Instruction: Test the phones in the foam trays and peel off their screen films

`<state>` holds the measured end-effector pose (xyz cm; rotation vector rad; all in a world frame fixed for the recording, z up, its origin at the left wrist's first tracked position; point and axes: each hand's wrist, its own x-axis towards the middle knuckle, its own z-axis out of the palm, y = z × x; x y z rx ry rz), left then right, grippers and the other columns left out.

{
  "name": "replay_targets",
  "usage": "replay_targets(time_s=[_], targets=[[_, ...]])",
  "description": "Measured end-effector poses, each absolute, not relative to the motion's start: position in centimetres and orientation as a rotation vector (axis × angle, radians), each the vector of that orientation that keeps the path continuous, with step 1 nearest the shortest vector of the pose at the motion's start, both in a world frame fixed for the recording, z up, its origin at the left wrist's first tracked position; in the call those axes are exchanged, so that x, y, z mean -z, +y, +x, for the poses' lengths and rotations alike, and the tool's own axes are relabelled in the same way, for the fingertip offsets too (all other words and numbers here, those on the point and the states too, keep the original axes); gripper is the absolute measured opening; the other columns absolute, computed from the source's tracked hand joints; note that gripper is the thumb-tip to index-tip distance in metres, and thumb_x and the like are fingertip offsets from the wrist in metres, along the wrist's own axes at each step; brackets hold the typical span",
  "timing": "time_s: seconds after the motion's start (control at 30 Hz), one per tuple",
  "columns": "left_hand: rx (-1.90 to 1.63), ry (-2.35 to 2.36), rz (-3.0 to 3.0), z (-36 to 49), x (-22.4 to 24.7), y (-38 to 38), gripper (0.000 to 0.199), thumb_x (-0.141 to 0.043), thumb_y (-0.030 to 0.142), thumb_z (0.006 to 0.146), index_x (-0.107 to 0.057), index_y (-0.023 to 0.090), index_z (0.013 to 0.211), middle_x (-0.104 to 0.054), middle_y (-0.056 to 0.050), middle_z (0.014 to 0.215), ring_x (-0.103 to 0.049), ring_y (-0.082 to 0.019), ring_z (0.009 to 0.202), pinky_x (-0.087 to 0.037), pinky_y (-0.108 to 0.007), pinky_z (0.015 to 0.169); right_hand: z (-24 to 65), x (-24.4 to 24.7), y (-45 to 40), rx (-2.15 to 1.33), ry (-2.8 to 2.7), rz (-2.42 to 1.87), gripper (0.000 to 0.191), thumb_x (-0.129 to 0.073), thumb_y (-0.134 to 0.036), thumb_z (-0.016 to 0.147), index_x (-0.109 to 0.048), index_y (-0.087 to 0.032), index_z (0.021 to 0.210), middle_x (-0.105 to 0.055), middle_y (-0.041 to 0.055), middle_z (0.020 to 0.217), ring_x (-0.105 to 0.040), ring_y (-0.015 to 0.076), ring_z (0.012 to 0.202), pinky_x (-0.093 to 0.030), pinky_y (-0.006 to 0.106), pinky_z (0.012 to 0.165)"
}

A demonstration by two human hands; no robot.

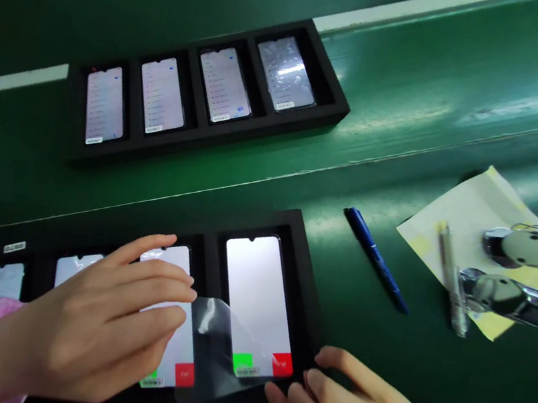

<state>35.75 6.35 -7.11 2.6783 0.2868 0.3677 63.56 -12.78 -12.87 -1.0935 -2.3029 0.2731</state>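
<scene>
My left hand (pixel 114 320) reaches over a lit phone (pixel 163 334) in the near black tray (pixel 300 246). Its fingers are bent and spread, and the thumb is hidden. A thin clear plastic film (pixel 209 361) extends from beside its fingertips across the gap between two phones. The film's far end narrows at my right hand (pixel 335 400), whose thumb and fingers close around its corner at the tray's right edge. Partly under the film lies the rightmost phone (pixel 257 301), its white screen showing green and red boxes. Two more phones, one (pixel 77 267) partly covered by my left hand, lie further left.
A second black tray (pixel 208 135) with several lit phones rests beyond, on the green surface (pixel 414 109). At right are a blue pen (pixel 376 261), yellowish paper (pixel 429 212), a clear pen-like stick (pixel 453 283) and two shiny metal objects (pixel 535 248).
</scene>
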Motion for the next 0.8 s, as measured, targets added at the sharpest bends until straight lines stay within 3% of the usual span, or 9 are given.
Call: replay_targets(time_s=[0.17, 0.33, 0.43, 0.6, 0.7, 0.8], targets=[[-0.42, 0.392, 2.732, 35.5, 8.4, 7.5, 0.027, -0.065, 0.0, 0.092, -0.068, 0.019, 0.11, -0.079, -0.003, 0.109, -0.075, -0.017, 0.108, -0.049, -0.048, 0.122, 64.1, 12.4, -11.0, -0.237, -2.269, -1.139, 0.042, -0.033, -0.006, 0.108, -0.075, -0.01, 0.104, -0.074, 0.0037, 0.095, -0.061, 0.0132, 0.083, -0.049, 0.038, 0.086], [-0.387, 0.604, 2.867, 33.3, 8.6, 7.4, 0.027, -0.067, 0.004, 0.093, -0.069, 0.019, 0.115, -0.074, -0.008, 0.122, -0.071, -0.022, 0.116, -0.046, -0.052, 0.121, 62.5, 12.0, -8.1, -0.271, -2.257, -1.068, 0.034, -0.046, -0.005, 0.103, -0.072, -0.014, 0.083, -0.064, -0.0001, 0.079, -0.049, 0.0132, 0.071, -0.046, 0.038, 0.074], [-0.411, 0.629, 2.872, 33.1, 8.3, 6.7, 0.034, -0.065, 0.002, 0.093, -0.068, 0.018, 0.123, -0.072, -0.009, 0.124, -0.069, -0.022, 0.117, -0.043, -0.052, 0.123, 61.2, 12.3, -6.9, -0.279, -2.27, -0.959, 0.031, -0.051, -0.006, 0.099, -0.069, -0.015, 0.076, -0.062, 0.0012, 0.081, -0.05, 0.0148, 0.073, -0.045, 0.037, 0.069], [-0.277, 0.501, 2.922, 37.5, 9.1, 5.8, 0.05, -0.054, 0.011, 0.098, -0.062, 0.026, 0.144, -0.065, -0.011, 0.141, -0.061, -0.028, 0.131, -0.03, -0.067, 0.127, 59.8, 13.5, -7.2, -0.302, -2.332, -0.885, 0.025, -0.055, -0.015, 0.103, -0.071, -0.015, 0.084, -0.065, 0.0029, 0.092, -0.057, 0.0163, 0.084, -0.051, 0.035, 0.082], [-0.2, 0.353, 2.927, 40.7, 10.0, 6.5, 0.049, -0.053, 0.021, 0.099, -0.062, 0.029, 0.146, -0.06, -0.012, 0.148, -0.058, -0.033, 0.132, -0.025, -0.078, 0.125, 59.5, 14.0, -7.8, -0.269, -2.376, -0.882, 0.022, -0.059, -0.021, 0.104, -0.072, -0.017, 0.087, -0.066, 0.0034, 0.094, -0.059, 0.0166, 0.089, -0.052, 0.034, 0.086], [-0.21, 0.364, 2.921, 41.4, 9.8, 8.1, 0.05, -0.051, 0.023, 0.099, -0.059, 0.028, 0.148, -0.061, -0.012, 0.146, -0.059, -0.032, 0.129, -0.027, -0.077, 0.124, 60.3, 13.8, -7.2, -0.26, -2.306, -0.909, 0.026, -0.054, -0.016, 0.104, -0.072, -0.017, 0.086, -0.067, 0.0028, 0.092, -0.06, 0.0165, 0.086, -0.052, 0.035, 0.083]])
